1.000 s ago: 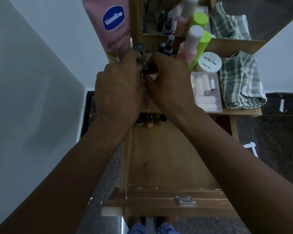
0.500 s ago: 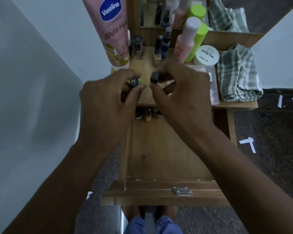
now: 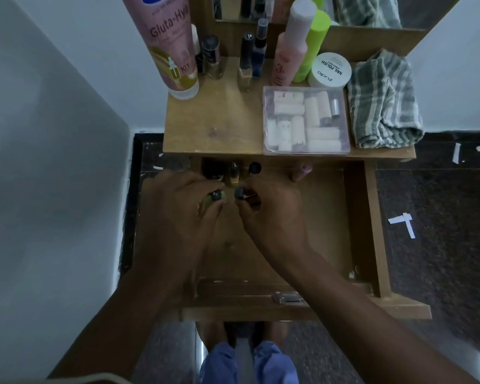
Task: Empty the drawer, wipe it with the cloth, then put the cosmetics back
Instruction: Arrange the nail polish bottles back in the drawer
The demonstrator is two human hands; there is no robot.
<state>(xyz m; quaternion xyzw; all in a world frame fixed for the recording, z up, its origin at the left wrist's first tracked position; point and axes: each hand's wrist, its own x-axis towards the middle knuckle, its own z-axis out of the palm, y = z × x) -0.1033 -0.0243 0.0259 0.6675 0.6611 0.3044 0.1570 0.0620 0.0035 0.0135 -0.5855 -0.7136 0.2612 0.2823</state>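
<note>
Head view, one entry.

Drawer [image 3: 316, 231]: pulled open below the tabletop [image 3: 219, 128], floor mostly bare. Three small bottles [image 3: 234, 173] stand at its back left; a pink item [image 3: 301, 171] lies at the back edge, partly hidden under the tabletop.

Left hand [image 3: 183, 214]: fingers curled, pinching a green bottle [image 3: 215, 195] by its dark cap, low over the drawer's back left.

Right hand [image 3: 272, 214]: pinching a second dark-capped bottle [image 3: 239, 193], just beside the first; its body is hidden by the fingers.

Tabletop stock: pink tube [image 3: 168, 42], several polish bottles [image 3: 247, 59], pink and green bottles [image 3: 299, 42], white jar [image 3: 330, 70], clear box [image 3: 305, 120], folded cloth [image 3: 383, 103] at the right end.

Stage, as judged: cosmetics going back in; most remain on the tabletop.

Risks, as judged:
- The two held bottles nearly touch; set down together they may knock each other or topple the standing three.
- Grip is on caps only; a loose cap could let a bottle drop.
- Narrow upright bottles may fall when the drawer is pushed shut.
</note>
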